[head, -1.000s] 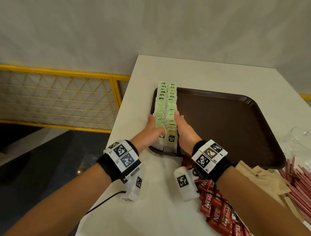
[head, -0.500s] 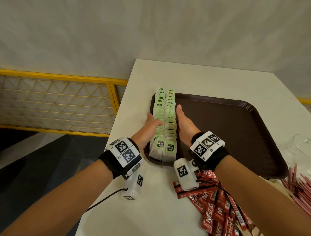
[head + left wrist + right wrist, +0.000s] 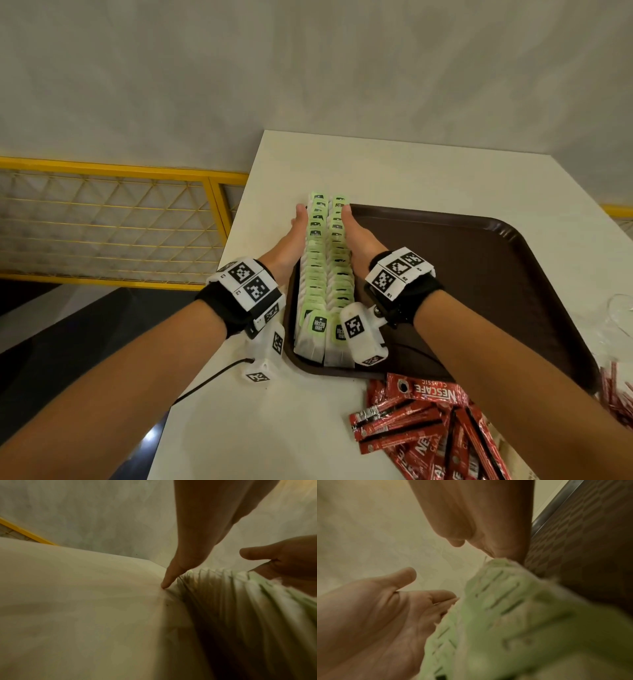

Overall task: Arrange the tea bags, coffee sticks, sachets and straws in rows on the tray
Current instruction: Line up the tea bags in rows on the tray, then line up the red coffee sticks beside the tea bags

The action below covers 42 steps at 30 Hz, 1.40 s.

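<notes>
Two long rows of green-and-white tea bags point(image 3: 325, 274) stand along the left side of the dark brown tray point(image 3: 479, 274). My left hand point(image 3: 291, 236) lies flat against the rows' left side with straight fingers. My right hand point(image 3: 356, 236) lies flat against their right side, inside the tray. The rows sit squeezed between both palms. In the left wrist view a straight finger point(image 3: 171, 577) touches the end of the tea bags point(image 3: 240, 595). The right wrist view shows the tea bags point(image 3: 505, 615) between my two palms. A heap of red coffee sticks point(image 3: 428, 421) lies on the table at my right forearm.
The white table point(image 3: 411, 164) ends at its left edge just beside the tray, with a yellow railing point(image 3: 120, 212) beyond. Red straws point(image 3: 616, 394) and a clear glass item point(image 3: 620, 315) lie at the far right. The tray's right part holds nothing.
Both hands have slid forward along the tea bag rows, from the near end to the far end, still pressing the sides.
</notes>
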Available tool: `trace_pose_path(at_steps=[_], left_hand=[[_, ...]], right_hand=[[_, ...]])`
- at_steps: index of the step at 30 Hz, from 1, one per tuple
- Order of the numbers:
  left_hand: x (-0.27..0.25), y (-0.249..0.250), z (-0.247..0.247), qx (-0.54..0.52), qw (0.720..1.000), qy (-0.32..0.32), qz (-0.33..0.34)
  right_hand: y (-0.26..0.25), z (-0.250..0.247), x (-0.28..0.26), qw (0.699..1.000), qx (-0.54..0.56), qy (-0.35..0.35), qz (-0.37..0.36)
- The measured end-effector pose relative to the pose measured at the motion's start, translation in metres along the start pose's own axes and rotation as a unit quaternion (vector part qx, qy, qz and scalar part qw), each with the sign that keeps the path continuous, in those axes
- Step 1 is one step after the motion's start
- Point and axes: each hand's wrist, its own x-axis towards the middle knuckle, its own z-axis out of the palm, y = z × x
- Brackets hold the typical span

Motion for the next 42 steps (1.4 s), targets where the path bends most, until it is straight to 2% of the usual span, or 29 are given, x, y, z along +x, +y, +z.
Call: trace_pose_path(at_steps=[3,5,9,12,14,17,19,24,27,30,34,37,39,42], left_hand=[[-0.031,0.026,0.006,0.050,0.998,-0.005,0.037],[-0.039,0.032,0.009,0.016,0.999,-0.029,0.041],[-0.053,0.038,0.012,0.015,0.998,-0.023,0.050],[-0.063,0.046,0.012,0.034,0.999,0.010,0.032],[-0.069,0.049,0.008,-0.003,0.999,0.050,0.012],[-0.088,0.052,0.004,0.011,0.996,0.088,0.008],[-0.105,0.050,0.009,0.057,0.993,0.095,0.032],[-0.161,0.045,0.037,0.156,0.978,0.068,0.116],[-0.184,0.030,0.056,0.230,0.963,0.038,0.138],[-0.202,0.016,0.075,0.295,0.945,0.001,0.143],[-0.216,-0.002,0.098,0.397,0.902,-0.048,0.164],[-0.214,-0.018,0.112,0.498,0.852,-0.090,0.136],[-0.213,-0.027,0.121,0.547,0.824,-0.104,0.107],[-0.211,-0.036,0.130,0.583,0.802,-0.097,0.080]], right_hand=[[0.003,-0.002,0.008,1.000,0.011,-0.018,0.002],[0.004,-0.005,0.012,1.000,0.022,-0.019,0.003],[0.006,-0.012,0.014,0.999,0.037,-0.001,0.002],[-0.014,-0.010,-0.031,0.999,0.047,0.018,-0.006],[-0.016,-0.018,-0.050,0.998,0.049,0.011,-0.028],[-0.017,-0.027,-0.083,0.994,0.099,-0.009,-0.048],[-0.017,-0.029,-0.111,0.993,0.082,-0.032,-0.079],[-0.004,-0.042,-0.173,0.986,-0.011,-0.107,-0.130],[0.009,-0.055,-0.200,0.980,-0.051,-0.106,-0.161],[0.025,-0.071,-0.228,0.973,-0.104,-0.076,-0.194],[0.054,-0.096,-0.262,0.952,-0.215,-0.022,-0.217],[0.076,-0.108,-0.285,0.930,-0.315,0.009,-0.190],[0.091,-0.111,-0.295,0.897,-0.414,0.016,-0.156],[0.108,-0.111,-0.293,0.861,-0.498,0.030,-0.101]])
